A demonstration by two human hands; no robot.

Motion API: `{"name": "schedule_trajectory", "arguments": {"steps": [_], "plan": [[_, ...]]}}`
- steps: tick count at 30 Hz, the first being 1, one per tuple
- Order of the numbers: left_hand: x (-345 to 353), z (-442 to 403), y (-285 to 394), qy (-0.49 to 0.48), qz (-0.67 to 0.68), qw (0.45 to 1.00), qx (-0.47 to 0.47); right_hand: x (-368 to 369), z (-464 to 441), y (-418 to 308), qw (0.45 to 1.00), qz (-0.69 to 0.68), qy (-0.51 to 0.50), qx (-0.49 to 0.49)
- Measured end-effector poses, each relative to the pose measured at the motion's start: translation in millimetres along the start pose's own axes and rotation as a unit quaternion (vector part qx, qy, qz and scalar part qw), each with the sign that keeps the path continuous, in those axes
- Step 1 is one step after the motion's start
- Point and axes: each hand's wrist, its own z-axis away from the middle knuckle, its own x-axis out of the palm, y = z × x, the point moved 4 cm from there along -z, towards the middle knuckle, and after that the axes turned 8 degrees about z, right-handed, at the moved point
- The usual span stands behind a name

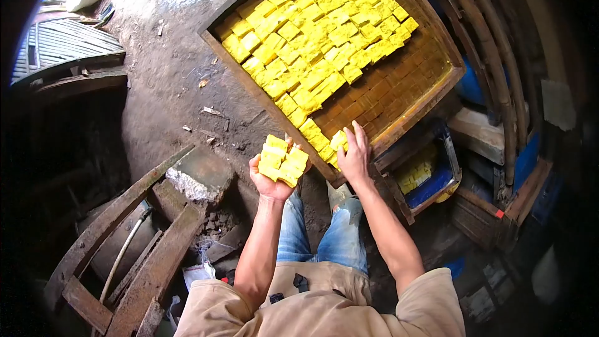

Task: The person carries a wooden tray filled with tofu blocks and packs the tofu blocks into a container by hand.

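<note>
Several yellow blocks rest in my left hand, which is held palm up beside the tray's lower left edge. The wooden tray has a woven bottom, and rows of yellow blocks cover its upper and left parts. Over the tray's near corner, my right hand has its fingertips at a yellow block, with the thumb side touching it. More blocks line the tray's left edge just beside that hand. Brown weave shows to the right of them.
Below the tray at right is a blue-lined box with yellow pieces inside. Bamboo poles curve along the right. A wooden frame and a stone block stand at lower left, on a dirt floor.
</note>
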Motion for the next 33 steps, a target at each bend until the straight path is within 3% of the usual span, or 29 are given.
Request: {"name": "schedule_trajectory", "arguments": {"steps": [1, 5, 9, 10, 12, 14, 16, 18, 20, 22, 24, 27, 30, 33], "plan": [[1, 2, 0, -0.003, -0.004, 1.000, 0.002, 17, 11, 4, 0.998, 0.031, -0.058, 0.005], [-1, 2, 2, 0.006, -0.005, 1.000, -0.002, 28, 25, -3, 0.999, 0.013, -0.029, -0.009], [-4, 2, 6, 0.019, -0.008, 1.000, 0.003, 10, -9, 19, 0.973, -0.148, -0.130, 0.122], [1, 2, 6, 0.028, -0.005, 0.999, 0.015, 13, -17, 30, 0.943, -0.254, -0.162, 0.141], [10, 4, 8, -0.007, -0.001, 1.000, 0.012, 7, -45, 50, 0.934, -0.318, -0.098, 0.129], [15, 5, 10, -0.056, 0.018, 0.998, -0.020, 2, -79, 64, 0.941, -0.299, -0.099, 0.128], [11, 5, 12, -0.033, 0.012, 0.999, 0.000, -2, -98, 63, 0.963, -0.206, -0.121, 0.126], [7, 6, 15, -0.002, 0.009, 1.000, 0.026, -16, -103, 48, 0.998, -0.022, -0.028, 0.045], [14, 10, 15, -0.038, -0.003, 0.999, 0.003, -47, -95, 10, 0.989, 0.104, 0.104, 0.003], [14, 10, 21, -0.052, 0.003, 0.999, 0.003, -45, -76, -15, 0.993, 0.072, 0.082, -0.046], [2, 12, 25, -0.037, 0.029, 0.999, 0.018, 1, -56, -28, 0.994, -0.050, -0.037, -0.095], [6, 17, 30, -0.043, 0.019, 0.998, 0.030, 44, -47, -46, 0.987, -0.139, -0.052, -0.057], [1, 21, 42, -0.041, 0.019, 0.997, 0.056, 47, -53, -53, 0.984, -0.127, -0.099, -0.077], [-3, 26, 43, -0.038, 0.040, 0.996, 0.068, 37, -71, -48, 0.957, -0.166, -0.238, -0.021]]}}
